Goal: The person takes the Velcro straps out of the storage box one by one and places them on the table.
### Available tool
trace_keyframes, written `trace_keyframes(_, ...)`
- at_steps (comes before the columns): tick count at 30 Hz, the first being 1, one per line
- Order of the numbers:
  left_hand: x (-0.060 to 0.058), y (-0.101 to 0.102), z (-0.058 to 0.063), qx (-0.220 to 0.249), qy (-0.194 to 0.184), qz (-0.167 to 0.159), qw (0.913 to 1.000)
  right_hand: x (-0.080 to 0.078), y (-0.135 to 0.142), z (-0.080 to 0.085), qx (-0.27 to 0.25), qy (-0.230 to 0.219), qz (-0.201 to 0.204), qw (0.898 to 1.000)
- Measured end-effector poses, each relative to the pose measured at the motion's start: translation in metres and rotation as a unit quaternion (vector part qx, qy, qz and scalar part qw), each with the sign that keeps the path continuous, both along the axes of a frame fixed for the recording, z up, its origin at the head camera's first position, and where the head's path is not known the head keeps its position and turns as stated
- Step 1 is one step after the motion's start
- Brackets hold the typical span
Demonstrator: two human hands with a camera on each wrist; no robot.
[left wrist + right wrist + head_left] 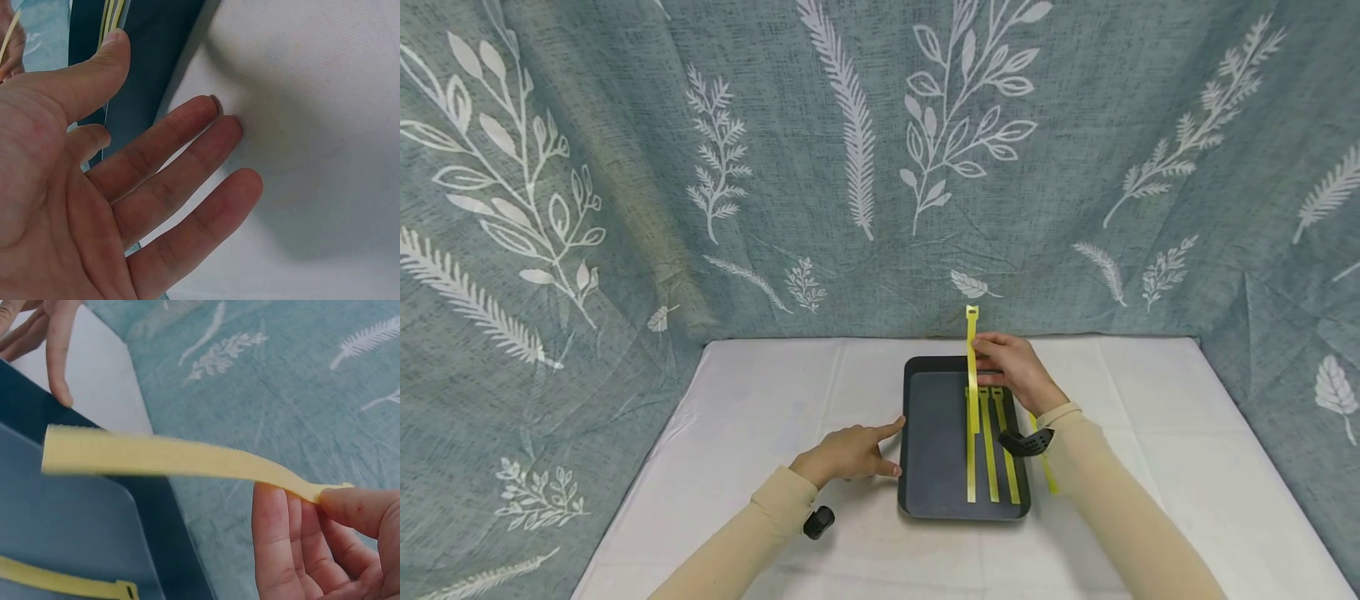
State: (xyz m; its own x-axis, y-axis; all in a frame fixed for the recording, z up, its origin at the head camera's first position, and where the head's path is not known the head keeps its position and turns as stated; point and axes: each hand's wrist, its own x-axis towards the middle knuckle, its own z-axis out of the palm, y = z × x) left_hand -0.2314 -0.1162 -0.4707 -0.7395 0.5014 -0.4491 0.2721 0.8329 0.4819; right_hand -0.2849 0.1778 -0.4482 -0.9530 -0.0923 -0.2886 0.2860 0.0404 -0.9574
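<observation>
A yellow hook-and-loop cable tie (973,367) with a slotted head is pinched between the thumb and fingers of my right hand (1018,371), held up over the dark tray (936,508). In the right wrist view the strap (156,455) extends away from the fingertips, its free end over the tray. Several similar yellow straps (988,450) lie lengthwise side by side on the tray's right half. My left hand (853,452) touches the tray's left edge with straight index finger and thumb. In the left wrist view the other fingers (187,206) are extended and hold nothing.
Another yellow strap (1049,475) lies on the white cloth to the right of the tray, partly covered by the right wrist. The white-covered table (775,392) meets a teal leaf-patterned curtain (850,275) at the back and sides.
</observation>
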Motion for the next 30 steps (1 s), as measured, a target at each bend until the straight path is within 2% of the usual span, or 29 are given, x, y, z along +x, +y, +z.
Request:
trace_keyframes(11, 0.000, 0.001, 0.000, -0.002, 0.001, 0.001, 1.0000, 0.001, 0.040, 0.009, 0.035, 0.018, -0.013, 0.999)
trace_keyframes(17, 0.001, 0.001, 0.000, -0.004, -0.004, 0.006, 1.0000, 0.004, 0.058, 0.018, 0.047, 0.013, -0.024, 0.998)
trace_keyframes(30, 0.001, 0.002, -0.003, -0.010, -0.004, 0.009, 0.9999, 0.013, 0.095, 0.029, 0.116, 0.008, -0.024, 0.993)
